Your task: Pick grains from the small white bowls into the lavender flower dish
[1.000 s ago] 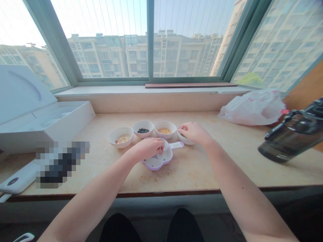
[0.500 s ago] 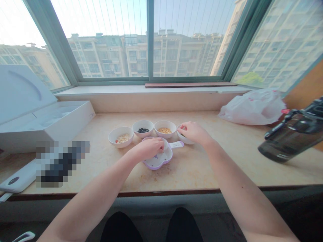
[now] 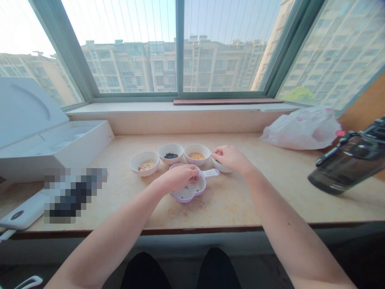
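My left hand point(image 3: 184, 176) is over a white, purple-rimmed scalloped dish point(image 3: 188, 197) with a short handle point(image 3: 211, 172). Its fingers are bent together above the dish, and what they pinch, if anything, cannot be made out. My right hand point(image 3: 230, 157) reaches into the rightmost white bowl point(image 3: 224, 167), fingertips closed at its inner left side; small dark-green bits show there. Behind the dish stand a bowl of yellow kernels point(image 3: 196, 155), a bowl of black beans point(image 3: 171, 155) and, at the left, a bowl of pale flat pieces point(image 3: 147, 165) with a reddish bit.
An open white box point(image 3: 81, 140) and a white device point(image 3: 24, 210) lie at the left, beside a blurred-out dark patch. A white plastic bag point(image 3: 300, 128) and a dark tilted bottle point(image 3: 339, 164) are at the right. The counter's front edge point(image 3: 188, 230) runs before my knees.
My left fingers have shifted slightly to the right over the dish. My right hand stays at the rightmost bowl, and the bowls have not moved.
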`<action>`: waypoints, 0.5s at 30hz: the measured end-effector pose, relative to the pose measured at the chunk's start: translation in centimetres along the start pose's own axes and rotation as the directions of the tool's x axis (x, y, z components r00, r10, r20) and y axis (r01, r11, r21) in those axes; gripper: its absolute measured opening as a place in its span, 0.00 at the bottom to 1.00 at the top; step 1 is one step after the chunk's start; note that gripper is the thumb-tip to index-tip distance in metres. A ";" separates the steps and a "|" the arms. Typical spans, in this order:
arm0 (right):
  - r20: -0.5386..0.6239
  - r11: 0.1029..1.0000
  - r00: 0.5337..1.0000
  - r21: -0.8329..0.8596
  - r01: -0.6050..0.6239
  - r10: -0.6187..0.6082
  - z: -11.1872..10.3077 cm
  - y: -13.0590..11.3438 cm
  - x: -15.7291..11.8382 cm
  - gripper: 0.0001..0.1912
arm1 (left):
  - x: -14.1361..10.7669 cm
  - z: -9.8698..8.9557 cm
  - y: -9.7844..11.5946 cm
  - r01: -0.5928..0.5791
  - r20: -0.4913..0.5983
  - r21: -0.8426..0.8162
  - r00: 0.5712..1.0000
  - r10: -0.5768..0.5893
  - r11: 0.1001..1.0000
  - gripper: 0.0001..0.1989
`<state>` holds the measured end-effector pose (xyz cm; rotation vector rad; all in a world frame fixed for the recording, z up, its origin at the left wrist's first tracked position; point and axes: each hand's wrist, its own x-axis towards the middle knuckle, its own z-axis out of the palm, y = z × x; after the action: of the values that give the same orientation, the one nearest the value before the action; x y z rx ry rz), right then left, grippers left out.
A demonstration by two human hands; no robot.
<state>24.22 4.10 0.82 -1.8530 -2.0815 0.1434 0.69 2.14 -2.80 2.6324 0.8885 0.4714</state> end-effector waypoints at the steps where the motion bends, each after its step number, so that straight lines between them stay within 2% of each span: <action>1: 0.002 1.000 1.000 -0.001 -0.002 0.002 0.0 0.0 0.0 0.14 | 0.0 0.1 0.0 0.001 -0.006 -0.008 1.000 -0.001 1.000 0.07; 7: -0.004 1.000 1.000 -0.003 -0.001 0.001 0.0 0.1 0.1 0.15 | -0.1 -0.4 0.1 0.055 -0.037 -0.165 0.997 -0.062 0.985 0.09; 10: -0.012 1.000 1.000 -0.005 0.001 -0.001 0.1 0.2 0.2 0.15 | -0.2 -1.5 0.4 0.145 -0.061 -0.329 0.983 -0.174 0.933 0.11; 12: -0.015 1.000 1.000 -0.007 -0.004 0.004 0.1 0.2 0.2 0.15 | -0.3 -2.4 0.8 0.168 -0.071 -0.537 0.967 -0.243 0.827 0.13; 15: -0.022 1.000 1.000 -0.014 0.005 -0.006 0.0 0.1 0.1 0.14 | -0.4 -3.3 1.4 0.101 -0.034 -0.837 0.971 -0.237 0.537 0.17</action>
<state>24.29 4.26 0.80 -1.8486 -2.0778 0.1070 -0.21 1.49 0.65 1.6148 0.6924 0.8022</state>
